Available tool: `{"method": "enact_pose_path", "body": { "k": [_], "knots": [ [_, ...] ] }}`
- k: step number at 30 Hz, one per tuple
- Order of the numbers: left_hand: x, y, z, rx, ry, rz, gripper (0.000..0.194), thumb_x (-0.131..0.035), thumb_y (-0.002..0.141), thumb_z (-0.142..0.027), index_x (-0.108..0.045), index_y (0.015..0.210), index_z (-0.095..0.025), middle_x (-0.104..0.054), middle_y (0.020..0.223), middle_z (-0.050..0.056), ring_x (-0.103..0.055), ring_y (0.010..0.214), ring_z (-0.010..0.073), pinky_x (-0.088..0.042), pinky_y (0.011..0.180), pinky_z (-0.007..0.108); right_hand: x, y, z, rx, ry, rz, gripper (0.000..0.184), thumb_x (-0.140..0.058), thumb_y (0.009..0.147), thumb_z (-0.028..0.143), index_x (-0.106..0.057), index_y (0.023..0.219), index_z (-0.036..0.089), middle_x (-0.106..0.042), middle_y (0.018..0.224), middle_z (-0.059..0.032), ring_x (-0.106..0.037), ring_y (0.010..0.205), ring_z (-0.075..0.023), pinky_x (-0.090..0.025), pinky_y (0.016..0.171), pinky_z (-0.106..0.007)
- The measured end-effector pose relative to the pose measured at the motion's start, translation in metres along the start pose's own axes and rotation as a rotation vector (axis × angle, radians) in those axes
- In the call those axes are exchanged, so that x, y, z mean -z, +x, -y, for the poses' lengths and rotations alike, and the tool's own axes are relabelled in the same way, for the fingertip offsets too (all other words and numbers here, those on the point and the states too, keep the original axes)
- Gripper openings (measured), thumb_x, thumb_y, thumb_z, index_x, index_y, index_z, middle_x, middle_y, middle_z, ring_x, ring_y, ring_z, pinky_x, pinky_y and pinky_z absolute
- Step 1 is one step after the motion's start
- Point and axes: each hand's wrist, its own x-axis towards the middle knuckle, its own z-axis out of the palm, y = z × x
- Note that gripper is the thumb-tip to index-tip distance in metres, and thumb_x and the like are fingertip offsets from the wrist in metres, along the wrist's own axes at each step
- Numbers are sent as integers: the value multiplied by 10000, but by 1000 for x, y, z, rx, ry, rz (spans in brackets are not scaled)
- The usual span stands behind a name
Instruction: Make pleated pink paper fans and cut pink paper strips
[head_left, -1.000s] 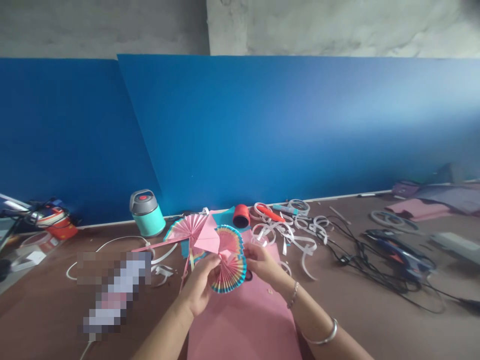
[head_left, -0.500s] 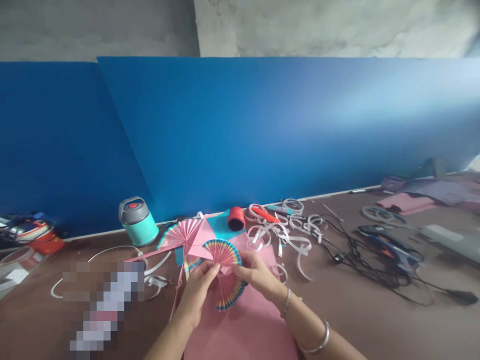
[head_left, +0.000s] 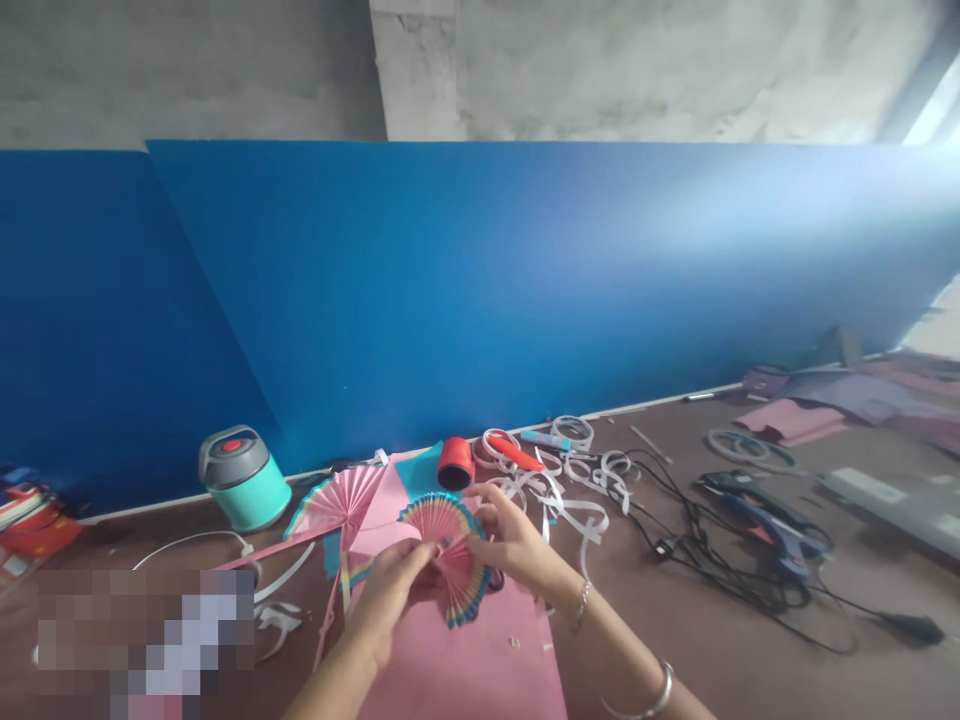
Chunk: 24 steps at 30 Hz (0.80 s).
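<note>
Both hands hold a small pleated paper fan [head_left: 450, 555], pink with a rainbow edge, just above a pink paper sheet [head_left: 480, 670]. My left hand [head_left: 394, 590] pinches its left side with closed fingers. My right hand [head_left: 510, 540] grips its right side, fingers curled round the folds. A second pink pleated fan [head_left: 334, 500] lies flat on the table behind my left hand, beside a teal paper piece [head_left: 420, 470].
A teal flask with a grey lid [head_left: 240, 478] stands at the back left. A red roll [head_left: 455, 463], white tape rings and curled strips [head_left: 577, 480] lie behind the fan. Black cables and a glue gun [head_left: 757, 515] sprawl to the right. A blue board [head_left: 525, 280] walls the back.
The fan has been turned and spread a little between my hands. The camera has swung right and tilted, so everything sits lower and further left in view.
</note>
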Motion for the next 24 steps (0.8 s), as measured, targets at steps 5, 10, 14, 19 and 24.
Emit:
{"method": "enact_pose_path", "body": {
  "k": [5,10,14,19,24],
  "knots": [
    [-7,15,8,-20,-29,55,330,-744,635,-446,-604,649,-147,-629,549,4,-561,481,106,-406,499,205,11,-3,-4,159,-298,-1,293,-541,733,127,-570,1015,200,-576,739,28,-485,629,-101,-406,609,-224],
    [-8,23,21,-30,2,101,347,-747,612,-482,-629,641,-157,-612,514,-8,-540,463,118,-403,483,218,17,-9,-22,63,-222,31,202,-555,823,316,-626,952,179,-599,722,2,-520,607,-110,-426,558,-224],
    [-6,26,28,-40,32,165,350,-734,631,-492,-648,651,-153,-607,514,-6,-531,459,116,-403,482,217,17,-8,-31,40,-255,-79,160,-557,808,281,-654,883,178,-601,643,3,-538,568,-117,-438,549,-234],
    [-2,28,31,-56,-19,176,321,-727,673,-433,-683,846,-166,-675,649,12,-581,547,135,-446,570,235,15,-7,-41,89,-287,-101,162,-504,789,153,-659,815,189,-652,686,1,-585,619,-123,-438,588,-225],
    [2,29,30,-129,-9,184,261,-710,714,-391,-689,852,-170,-711,791,32,-636,752,182,-467,755,272,18,-8,-42,139,-321,-85,190,-489,778,110,-661,827,175,-678,740,-13,-584,633,-118,-429,599,-222]
  ]
}}
